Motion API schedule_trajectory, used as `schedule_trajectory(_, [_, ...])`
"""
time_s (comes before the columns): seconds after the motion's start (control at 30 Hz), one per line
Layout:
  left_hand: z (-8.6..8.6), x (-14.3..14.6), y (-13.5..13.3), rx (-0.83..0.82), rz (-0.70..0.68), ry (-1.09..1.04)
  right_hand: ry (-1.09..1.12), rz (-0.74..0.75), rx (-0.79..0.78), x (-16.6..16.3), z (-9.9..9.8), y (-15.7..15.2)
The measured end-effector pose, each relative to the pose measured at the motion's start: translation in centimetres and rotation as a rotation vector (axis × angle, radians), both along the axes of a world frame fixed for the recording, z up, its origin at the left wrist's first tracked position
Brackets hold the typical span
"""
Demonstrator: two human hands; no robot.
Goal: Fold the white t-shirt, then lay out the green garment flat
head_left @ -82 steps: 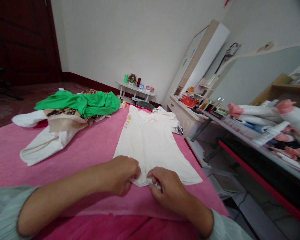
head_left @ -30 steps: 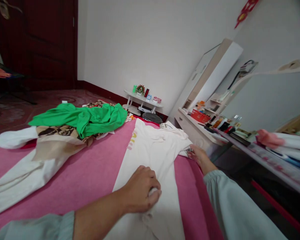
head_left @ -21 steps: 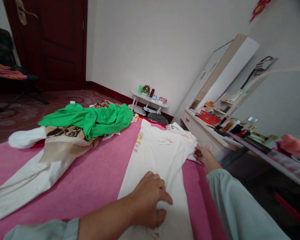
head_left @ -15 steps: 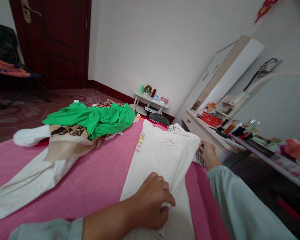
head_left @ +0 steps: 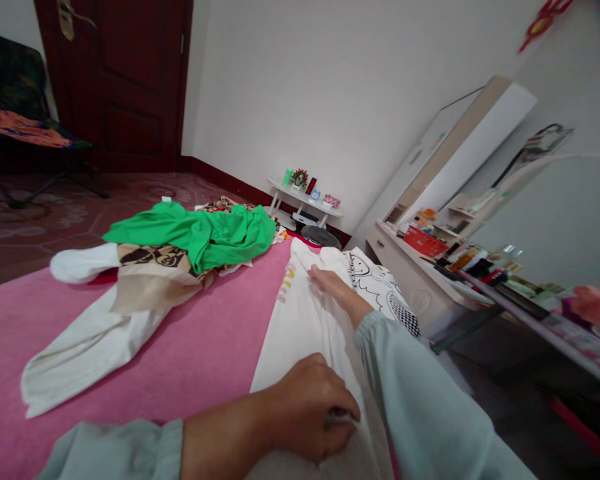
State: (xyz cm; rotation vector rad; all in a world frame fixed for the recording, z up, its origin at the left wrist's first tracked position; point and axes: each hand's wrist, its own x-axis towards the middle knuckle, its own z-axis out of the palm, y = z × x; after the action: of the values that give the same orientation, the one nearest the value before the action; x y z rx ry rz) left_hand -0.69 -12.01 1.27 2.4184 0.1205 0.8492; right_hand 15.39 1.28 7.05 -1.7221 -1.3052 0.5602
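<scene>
A white shirt lies lengthwise on the pink bed cover. My left hand is closed near the shirt's lower end and pinches a bunch of its fabric. My right hand reaches far up the shirt, near the collar. It holds the edge of the right side, which is turned over toward the middle. The turned part shows a black line drawing with a smiling face and a checkered patch. Pale yellow letters show at the shirt's left edge.
A heap of clothes lies at the left of the bed: a green garment, a brown patterned one and a cream one. A dresser with bottles and a red basket stands to the right. A small white table is by the wall.
My right hand has carried the shirt's right edge from the bed's side in over the middle, exposing the printed drawing. My left hand stayed closed on the lower fabric.
</scene>
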Motion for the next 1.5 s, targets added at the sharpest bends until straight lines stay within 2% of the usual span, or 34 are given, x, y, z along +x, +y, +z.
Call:
schedule_trajectory(0.1, [-0.1, 0.1, 0.0, -0.051, 0.011, -0.028, 0.106, 0.212, -0.065, 0.6, -1.1, -3.5])
schedule_trajectory(0.17, [-0.2, 0.1, 0.1, -0.077, 0.023, -0.030, 0.155, 0.202, -0.035, 1.7, -1.2, -6.3])
schedule_trajectory(0.3, [-0.2, 0.1, 0.0, -0.164, 0.072, -0.014, 0.186, 0.078, -0.004, 3.1, -1.0, -13.0])
schedule_trajectory(0.43, [-0.2, 0.1, 0.1, -0.352, 0.128, 0.002, 0.180, 0.142, -0.053, 2.1, -1.2, -20.1])
schedule_trajectory(0.53, [-0.4, 0.2, 0.5, -0.416, 0.218, 0.003, 0.020, 0.235, -0.136, -0.2, -1.7, -24.9])
schedule_trajectory(0.67, [-1.0, 0.5, 1.2, -0.439, 0.326, -0.017, -0.466, 0.202, -0.230, -3.5, -2.1, -29.0])
schedule_trajectory(0.77, [-1.3, 0.5, 1.5, -0.453, 0.335, -0.011, -0.659, 0.150, -0.202, -4.9, -2.5, -29.6])
schedule_trajectory(1.0, [-0.7, 0.0, 1.1, -0.393, 0.300, 0.046, -0.839, 0.172, -0.213, -5.2, -3.4, -27.5])
schedule_trajectory(1.1, [-0.8, 0.0, 1.2, -0.382, 0.322, 0.022, -0.698, 0.205, -0.040, -4.5, -3.1, -27.7])
schedule_trajectory(1.2, [-1.1, 0.1, 1.4, -0.380, 0.327, -0.019, -0.456, 0.194, 0.161, -3.8, -2.0, -28.3])
schedule_trajectory(1.27, [-1.2, 0.0, 1.6, -0.364, 0.323, -0.027, -0.369, 0.176, 0.233, -3.6, -1.2, -28.7])
schedule_trajectory(1.37, [-0.7, -0.2, 1.5, -0.335, 0.344, -0.024, -0.316, 0.191, 0.264, -3.9, -0.6, -29.2])
schedule_trajectory(1.5, [0.2, -0.5, 1.1, -0.356, 0.384, -0.004, -0.350, 0.330, 0.194, -4.8, -1.5, -29.7])
